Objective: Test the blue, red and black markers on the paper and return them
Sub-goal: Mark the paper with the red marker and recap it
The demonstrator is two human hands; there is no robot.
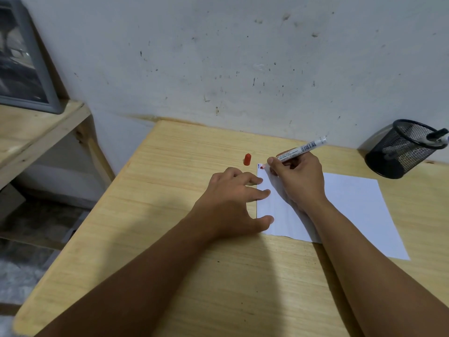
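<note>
Mid-frame, our left hand point(233, 198) lies spread, fingertips pinning the paper point(352, 210) to the table point(170, 239). Our right hand point(295, 181) pinches the red marker point(300, 150), tip at the paper's upper-left corner beside a blue stroke. The cap point(247, 159) stands beyond. We judge black remains, in the holder point(401, 152) upper right.

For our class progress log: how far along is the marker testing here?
Done: a blue mark sits at the paper's top corner, and a marker is back in the cup. In hand: the right hand presses the red marker there, its cap off; the left hand steadies the sheet. Left: recap, return red, test black.
</note>
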